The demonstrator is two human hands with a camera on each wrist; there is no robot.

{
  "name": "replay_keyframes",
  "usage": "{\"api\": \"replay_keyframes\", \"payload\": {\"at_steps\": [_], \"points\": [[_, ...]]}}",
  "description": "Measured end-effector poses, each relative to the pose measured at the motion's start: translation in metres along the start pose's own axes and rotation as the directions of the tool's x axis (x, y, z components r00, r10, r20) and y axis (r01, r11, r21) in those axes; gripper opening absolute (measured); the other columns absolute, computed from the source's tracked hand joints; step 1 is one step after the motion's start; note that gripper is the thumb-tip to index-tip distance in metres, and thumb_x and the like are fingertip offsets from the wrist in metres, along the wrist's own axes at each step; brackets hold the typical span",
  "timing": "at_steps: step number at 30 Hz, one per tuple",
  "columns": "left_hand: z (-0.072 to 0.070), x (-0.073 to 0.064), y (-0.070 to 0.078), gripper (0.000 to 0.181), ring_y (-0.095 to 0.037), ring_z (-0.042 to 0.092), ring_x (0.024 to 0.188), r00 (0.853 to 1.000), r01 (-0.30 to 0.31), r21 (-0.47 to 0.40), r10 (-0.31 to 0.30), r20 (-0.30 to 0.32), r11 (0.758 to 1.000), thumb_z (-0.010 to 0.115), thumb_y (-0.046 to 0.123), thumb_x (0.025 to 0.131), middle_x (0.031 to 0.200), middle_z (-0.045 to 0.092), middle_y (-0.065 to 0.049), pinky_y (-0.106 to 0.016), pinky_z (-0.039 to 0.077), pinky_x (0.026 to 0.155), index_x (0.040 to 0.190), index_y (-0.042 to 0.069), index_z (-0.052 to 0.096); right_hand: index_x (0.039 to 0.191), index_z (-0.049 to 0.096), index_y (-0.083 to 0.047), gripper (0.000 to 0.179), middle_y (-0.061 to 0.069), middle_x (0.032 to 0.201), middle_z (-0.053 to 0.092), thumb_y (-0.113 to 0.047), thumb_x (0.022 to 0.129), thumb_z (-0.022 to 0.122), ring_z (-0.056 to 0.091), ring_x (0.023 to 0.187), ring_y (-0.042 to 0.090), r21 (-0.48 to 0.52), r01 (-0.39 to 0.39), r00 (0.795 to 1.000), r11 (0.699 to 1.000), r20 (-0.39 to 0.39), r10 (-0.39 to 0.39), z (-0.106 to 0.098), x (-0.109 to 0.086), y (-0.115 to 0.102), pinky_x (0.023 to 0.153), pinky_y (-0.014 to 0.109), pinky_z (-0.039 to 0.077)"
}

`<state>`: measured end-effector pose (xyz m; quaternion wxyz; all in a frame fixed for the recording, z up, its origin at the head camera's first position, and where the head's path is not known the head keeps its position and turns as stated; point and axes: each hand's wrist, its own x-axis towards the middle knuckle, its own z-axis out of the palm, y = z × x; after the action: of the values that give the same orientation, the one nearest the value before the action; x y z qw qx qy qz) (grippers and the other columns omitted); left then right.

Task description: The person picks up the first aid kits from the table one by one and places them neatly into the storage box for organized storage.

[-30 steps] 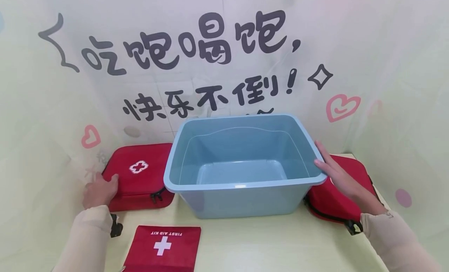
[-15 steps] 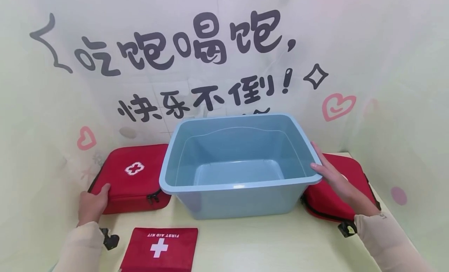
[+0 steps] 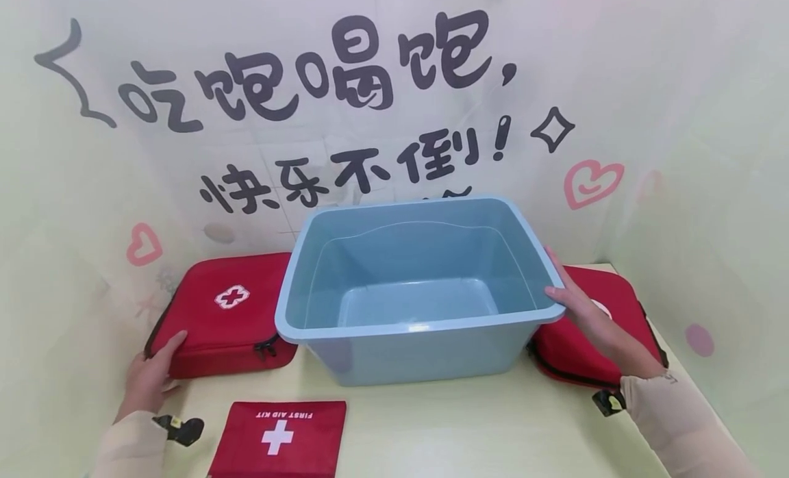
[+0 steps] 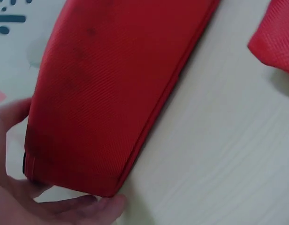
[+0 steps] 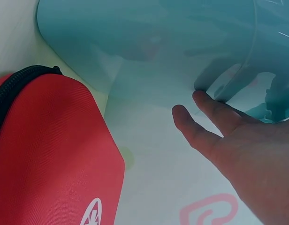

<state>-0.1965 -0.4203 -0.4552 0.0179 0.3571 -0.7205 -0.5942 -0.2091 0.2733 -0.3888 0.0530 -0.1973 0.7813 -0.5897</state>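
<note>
In the head view my left hand [image 3: 146, 381] holds the front left corner of a red first aid case [image 3: 212, 327] with a white-edged cross, lying flat. Its thumb is on top; the left wrist view shows fingers [image 4: 69, 208] curled round the case's end. A light blue plastic tub [image 3: 407, 355] stands upright to the right of it, with nothing visible inside. On the tub's right rim my right hand [image 3: 588, 317] has its thumb over the edge and its fingers against the outer wall. The right wrist view shows two fingers [image 5: 201, 136] spread, fairly straight, near that wall.
A second red case [image 3: 579, 355] with a black zip lies right of the tub, partly behind the right forearm. Nearer the front lies a flat red FIRST AID KIT pouch [image 3: 246, 440]. A printed curtain [image 3: 394, 142] hangs behind the table [image 3: 431, 430].
My left hand has slid from the case's left top edge down to its front left corner. The right hand stays on the tub rim. The head view has shifted slightly.
</note>
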Motion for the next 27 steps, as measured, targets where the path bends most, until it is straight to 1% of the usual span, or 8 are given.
{"api": "replay_keyframes", "payload": {"at_steps": [4, 8, 12, 14, 16, 21, 24, 27], "points": [[-0.008, 0.000, -0.002, 0.104, -0.023, 0.054, 0.101, 0.999, 0.051, -0.018, -0.051, 0.018, 0.999, 0.065, 0.060, 0.087, 0.152, 0.028, -0.022, -0.060, 0.037, 0.107, 0.157, 0.002, 0.012, 0.159, -0.004, -0.037, 0.084, 0.011, 0.162, 0.009, -0.016, 0.097, 0.049, 0.020, 0.139, 0.035, 0.009, 0.026, 0.999, 1.000, 0.021, -0.026, 0.001, 0.002, -0.001, 0.098, 0.057, 0.041], [-0.011, 0.002, -0.004, 0.097, -0.012, 0.054, 0.083, 0.998, 0.065, -0.018, -0.065, -0.006, 0.998, 0.069, 0.059, 0.085, 0.130, 0.050, -0.015, -0.056, 0.043, 0.102, 0.152, 0.006, 0.025, 0.160, -0.005, -0.033, 0.082, 0.013, 0.162, 0.007, -0.016, 0.098, 0.046, 0.019, 0.139, 0.035, 0.015, 0.030, 0.999, 0.999, 0.031, -0.031, 0.000, 0.003, -0.001, 0.098, 0.053, 0.041], [-0.007, 0.004, -0.007, 0.101, -0.029, 0.050, 0.108, 1.000, 0.024, 0.001, -0.024, -0.003, 1.000, 0.064, 0.058, 0.089, 0.141, 0.044, -0.021, -0.057, 0.040, 0.106, 0.156, 0.001, 0.016, 0.160, -0.005, -0.034, 0.083, 0.013, 0.161, 0.008, -0.015, 0.097, 0.047, 0.020, 0.138, 0.033, 0.022, 0.020, 1.000, 1.000, 0.022, -0.020, 0.001, 0.002, -0.002, 0.096, 0.048, 0.043], [-0.005, 0.004, -0.008, 0.104, -0.035, 0.038, 0.125, 1.000, -0.009, 0.000, 0.009, 0.016, 1.000, 0.059, 0.057, 0.092, 0.159, 0.019, -0.024, -0.059, 0.033, 0.110, 0.158, 0.000, 0.003, 0.159, -0.005, -0.037, 0.084, 0.013, 0.161, 0.009, -0.016, 0.097, 0.048, 0.021, 0.137, 0.033, 0.021, 0.010, 1.000, 1.000, 0.013, -0.011, 0.001, 0.001, -0.003, 0.096, 0.047, 0.044], [-0.002, 0.006, -0.009, 0.102, -0.033, 0.036, 0.128, 0.999, -0.042, 0.003, 0.042, 0.013, 0.999, 0.057, 0.057, 0.093, 0.162, 0.012, -0.023, -0.055, 0.042, 0.104, 0.158, 0.002, 0.000, 0.159, -0.005, -0.039, 0.085, 0.012, 0.161, 0.009, -0.016, 0.098, 0.049, 0.022, 0.137, 0.032, 0.022, 0.001, 1.000, 1.000, 0.006, -0.002, 0.001, 0.000, -0.003, 0.097, 0.049, 0.043], [0.005, 0.008, -0.010, 0.082, -0.018, 0.051, 0.105, 0.989, -0.140, 0.054, 0.142, -0.038, 0.989, 0.046, 0.050, 0.100, 0.151, 0.028, -0.026, -0.023, 0.053, 0.070, 0.159, 0.004, 0.013, 0.158, -0.006, -0.040, 0.084, 0.011, 0.161, 0.008, -0.017, 0.098, 0.048, 0.021, 0.138, 0.033, 0.025, -0.002, 1.000, 1.000, 0.001, 0.002, 0.001, -0.001, -0.002, 0.098, 0.055, 0.042], [0.009, 0.007, -0.010, 0.070, -0.024, 0.044, 0.127, 0.983, -0.173, 0.082, 0.177, -0.048, 0.982, 0.034, 0.043, 0.104, 0.157, 0.024, -0.025, -0.018, 0.051, 0.081, 0.158, 0.003, 0.014, 0.158, -0.005, -0.041, 0.084, 0.010, 0.161, 0.009, -0.018, 0.098, 0.049, 0.021, 0.138, 0.033, 0.026, 0.000, 1.000, 1.000, 0.001, 0.000, 0.001, -0.001, -0.001, 0.098, 0.056, 0.042], [0.011, 0.006, -0.009, 0.063, -0.024, 0.058, 0.110, 0.976, -0.187, 0.086, 0.195, -0.099, 0.979, 0.029, 0.034, 0.105, 0.139, 0.043, -0.028, -0.019, 0.051, 0.074, 0.157, 0.002, 0.019, 0.159, -0.005, -0.039, 0.084, 0.011, 0.161, 0.009, -0.017, 0.098, 0.048, 0.021, 0.138, 0.033, 0.028, 0.007, 1.000, 1.000, 0.004, -0.007, 0.001, -0.001, 0.000, 0.097, 0.051, 0.044]]}}
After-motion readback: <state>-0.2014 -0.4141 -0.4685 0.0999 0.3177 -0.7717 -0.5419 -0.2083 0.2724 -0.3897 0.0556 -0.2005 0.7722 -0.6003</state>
